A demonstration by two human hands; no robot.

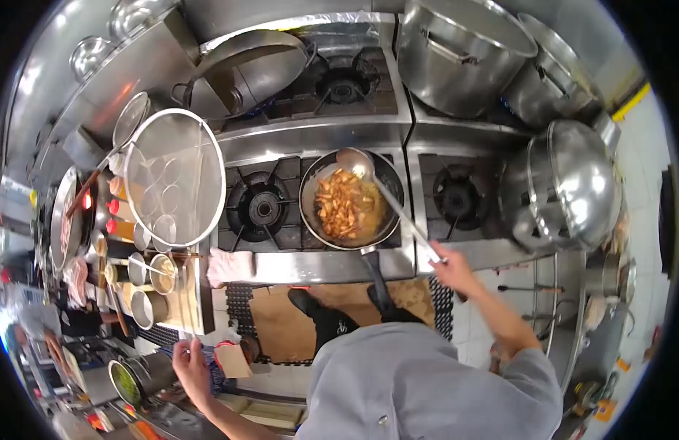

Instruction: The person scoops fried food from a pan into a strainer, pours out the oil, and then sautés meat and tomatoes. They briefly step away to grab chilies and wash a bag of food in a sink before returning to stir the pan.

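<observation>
My right hand (454,271) is closed round the long handle of a metal ladle (407,218). The ladle's bowl dips into a black frying pan (308,224) at the pan's far edge. Browned cut pieces of food (339,205) fill the left and middle of the pan, with yellowish liquid on the right. My left hand (191,367), low on the left, is closed on the thin handle of a large round mesh strainer (220,158) with a white rim. The strainer hangs left of the stove, over the side counter, and containers show through its mesh.
Bare burners (264,209) flank the pan. Behind stand a wok (259,70) and a tall stockpot (464,62); a domed metal vessel (574,187) is at right. A folded cloth (231,265) lies on the stove's front edge. Small metal pots (147,308) stand on the left counter.
</observation>
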